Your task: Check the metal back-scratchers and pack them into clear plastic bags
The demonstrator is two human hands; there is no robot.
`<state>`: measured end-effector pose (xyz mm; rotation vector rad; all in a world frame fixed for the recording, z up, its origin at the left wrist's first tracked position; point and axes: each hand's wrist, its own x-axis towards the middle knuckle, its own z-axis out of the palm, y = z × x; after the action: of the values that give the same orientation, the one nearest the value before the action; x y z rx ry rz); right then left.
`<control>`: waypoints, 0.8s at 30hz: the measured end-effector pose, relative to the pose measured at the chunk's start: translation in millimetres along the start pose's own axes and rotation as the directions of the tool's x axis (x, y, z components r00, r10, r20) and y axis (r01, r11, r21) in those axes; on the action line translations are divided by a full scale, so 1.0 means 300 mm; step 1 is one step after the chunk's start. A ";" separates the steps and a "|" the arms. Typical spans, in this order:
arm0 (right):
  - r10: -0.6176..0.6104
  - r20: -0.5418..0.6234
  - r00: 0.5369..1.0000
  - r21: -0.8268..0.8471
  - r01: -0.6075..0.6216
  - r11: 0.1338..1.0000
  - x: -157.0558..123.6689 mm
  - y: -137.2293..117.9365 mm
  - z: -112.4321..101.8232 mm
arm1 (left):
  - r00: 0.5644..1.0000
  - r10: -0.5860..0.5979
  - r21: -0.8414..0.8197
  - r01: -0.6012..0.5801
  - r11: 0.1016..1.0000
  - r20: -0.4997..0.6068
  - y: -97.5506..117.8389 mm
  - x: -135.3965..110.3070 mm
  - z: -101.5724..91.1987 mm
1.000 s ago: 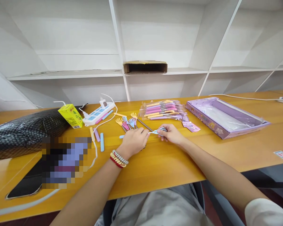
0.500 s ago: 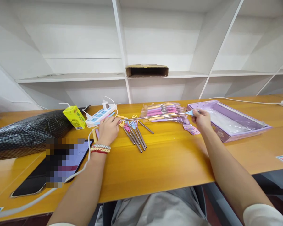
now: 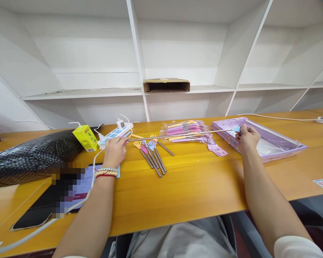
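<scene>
A thin telescopic back scratcher [image 3: 193, 134] is stretched between my two hands, its steel rod drawn out long. My left hand [image 3: 115, 153] pinches the rod's left end. At the other end, my right hand [image 3: 248, 139] is closed round the light-blue part, in front of the purple box. Below the rod lie several short loose back scratchers [image 3: 154, 159] with yellow, pink and blue claw heads and steel shafts. Behind it rests a pile of back scratchers in clear plastic wrapping [image 3: 187, 127], with a small purple card [image 3: 217, 150] beside it.
An open purple box [image 3: 282, 157] stands at the right. On the left are a power strip [image 3: 115, 133], a yellow drink carton [image 3: 85, 138], a black bag [image 3: 40, 154] and a phone [image 3: 32, 206]; a white cable crosses near my left arm. A cardboard box [image 3: 167, 86] sits on the shelf.
My hands have moved farther apart, the right one outward to the right and the left one slightly left. The back scratcher's rod spans a longer distance.
</scene>
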<state>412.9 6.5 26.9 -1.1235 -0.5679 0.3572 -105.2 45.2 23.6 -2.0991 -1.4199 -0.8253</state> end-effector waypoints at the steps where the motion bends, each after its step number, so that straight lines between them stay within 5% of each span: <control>1: -0.014 0.017 1.000 -0.018 0.014 1.000 0.000 0.007 -0.001 | 1.000 -0.005 -0.003 0.005 1.000 -0.003 -0.002 -0.004 0.003; 6: -0.037 0.179 0.983 -0.067 0.050 0.997 -0.010 0.033 0.001 | 0.999 0.009 -0.030 -0.007 1.000 0.046 0.009 -0.009 0.008; 9: 0.041 0.383 0.923 -0.107 0.001 0.994 -0.056 0.032 0.029 | 0.996 0.064 -0.098 -0.057 0.994 0.067 0.061 0.002 0.005; 13: 0.225 0.718 0.659 -0.252 -0.056 0.966 -0.163 0.025 0.100 | 0.992 0.123 -0.121 -0.122 0.985 0.008 0.160 0.015 0.003; 17: 0.203 0.744 0.636 -0.145 -0.143 0.979 -0.255 0.017 0.162 | 0.990 0.109 -0.083 -0.116 0.990 -0.090 0.220 0.013 -0.001; 19: 0.198 0.784 0.589 -0.110 -0.182 0.977 -0.302 0.008 0.184 | 0.986 0.140 -0.086 -0.147 0.985 -0.090 0.249 0.010 -0.005; 24: 0.174 0.949 0.262 -0.124 -0.199 0.972 -0.479 -0.027 0.237 | 0.944 0.331 -0.134 -0.330 0.934 -0.016 0.403 0.005 -0.014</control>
<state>255.0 -21.6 21.5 -0.8344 -1.5261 1.3287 7.2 0.7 21.7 -2.3579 -0.9934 -0.7954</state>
